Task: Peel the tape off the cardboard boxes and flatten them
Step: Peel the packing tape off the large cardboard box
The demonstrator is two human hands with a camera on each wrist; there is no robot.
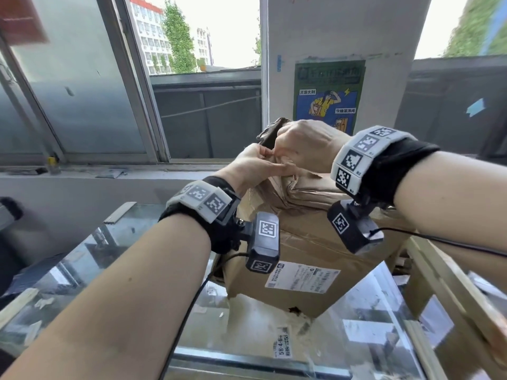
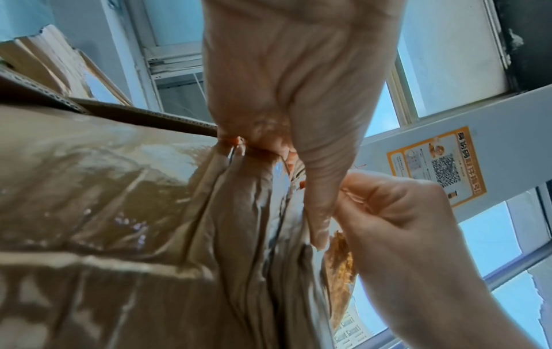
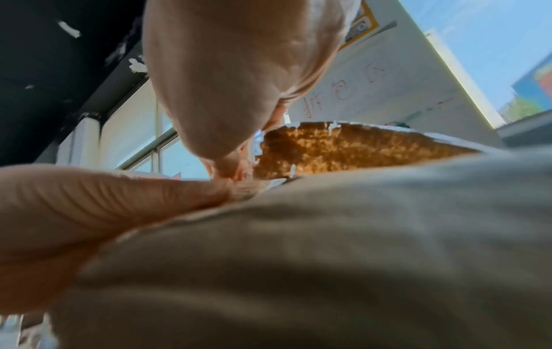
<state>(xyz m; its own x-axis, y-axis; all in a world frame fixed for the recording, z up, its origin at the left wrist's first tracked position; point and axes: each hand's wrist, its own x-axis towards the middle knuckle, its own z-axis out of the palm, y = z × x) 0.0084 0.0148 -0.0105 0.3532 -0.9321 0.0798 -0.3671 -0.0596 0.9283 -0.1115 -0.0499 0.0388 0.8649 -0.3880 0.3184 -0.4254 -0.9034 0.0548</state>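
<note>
A brown cardboard box (image 1: 301, 248) with a white shipping label (image 1: 301, 278) stands on the glass table, one corner toward me. Both hands meet at its far top edge. My left hand (image 1: 255, 163) pinches the bunched, glossy brown tape (image 2: 245, 224), with its thumb lying along the folds. My right hand (image 1: 304, 144) pinches a lifted strip of tape (image 1: 271, 131) just beside the left thumb. In the right wrist view that peeled strip (image 3: 343, 151) shows torn cardboard fibres stuck to it, above the blurred box top (image 3: 328, 259). The fingertips themselves are hidden from the head view.
The glass table top (image 1: 109, 270) carries paper scraps and a loose label (image 1: 284, 342). A wooden frame (image 1: 444, 283) runs along the right. Behind the box stand a grey window sill (image 1: 82, 171) and a white pillar with a green poster (image 1: 329, 94).
</note>
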